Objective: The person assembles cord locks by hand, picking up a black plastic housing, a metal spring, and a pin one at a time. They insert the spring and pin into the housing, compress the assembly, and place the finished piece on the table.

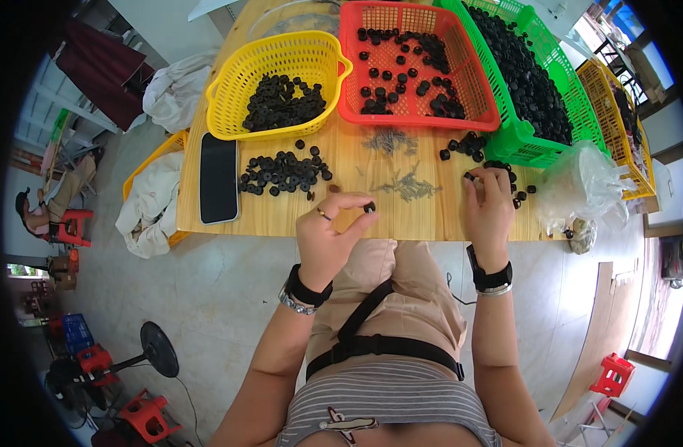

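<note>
Grey-striped fabric point(390, 387) is covering the wearer's chest, above a black strap point(379, 344) that is crossing beige trousers point(423, 316). Over the near edge of a wooden table point(271, 220), the left hand point(326, 231) is pinching a small black piece point(369, 208) between thumb and forefinger. The right hand point(490, 201) is curling narrowly beside a cluster of black caps point(472, 144), its fingertips closing near a dark bit; whether they are gripping it, I cannot tell. Black discs point(283, 173) are lying beside a phone point(219, 179) at left, while grey pins point(408, 186) are spreading centrally. Beyond, a yellow basket point(221, 108) and a red basket point(420, 121) are holding black parts; a green crate point(539, 151) is carrying many more at right.
</note>
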Demonstrator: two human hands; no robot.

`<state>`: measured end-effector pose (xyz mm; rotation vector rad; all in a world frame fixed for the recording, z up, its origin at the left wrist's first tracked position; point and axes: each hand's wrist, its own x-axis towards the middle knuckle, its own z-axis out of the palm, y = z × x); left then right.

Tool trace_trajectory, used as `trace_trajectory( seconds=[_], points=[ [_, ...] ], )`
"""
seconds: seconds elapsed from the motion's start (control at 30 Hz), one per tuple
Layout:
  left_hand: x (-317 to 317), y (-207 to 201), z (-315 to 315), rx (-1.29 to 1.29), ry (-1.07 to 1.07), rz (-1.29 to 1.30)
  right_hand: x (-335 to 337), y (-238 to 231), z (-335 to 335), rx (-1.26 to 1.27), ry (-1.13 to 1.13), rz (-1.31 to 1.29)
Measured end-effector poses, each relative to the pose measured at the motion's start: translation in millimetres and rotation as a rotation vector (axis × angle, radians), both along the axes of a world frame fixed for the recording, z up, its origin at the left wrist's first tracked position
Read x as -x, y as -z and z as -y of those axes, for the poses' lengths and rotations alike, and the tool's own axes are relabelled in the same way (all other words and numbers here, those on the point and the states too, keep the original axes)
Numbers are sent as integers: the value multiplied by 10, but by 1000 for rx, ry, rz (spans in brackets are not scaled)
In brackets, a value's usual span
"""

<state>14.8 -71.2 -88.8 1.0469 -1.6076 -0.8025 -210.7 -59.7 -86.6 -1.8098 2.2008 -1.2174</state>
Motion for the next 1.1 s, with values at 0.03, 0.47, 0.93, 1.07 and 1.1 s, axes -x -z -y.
trace_trajectory(
  seconds=[0.03, 0.47, 0.93, 1.07, 1.1],
  points=[
    [11, -30, -31, -50, 40, -34, -7, -4, -7, 17, -36, -46],
    [109, -218, -336, -228, 181, -107, -39, 100, -228, 107, -144, 38],
    [114, -320, -646, -455, 268, -462, -170, -73, -692, 88, -174, 400],
    [77, -380, -763, -502, 279, -450, -279, -155, -788, 163, -233, 548],
    [81, -420, -803, -497, 271, -449, -298, -182, -823, 158, -269, 675]
  ],
)
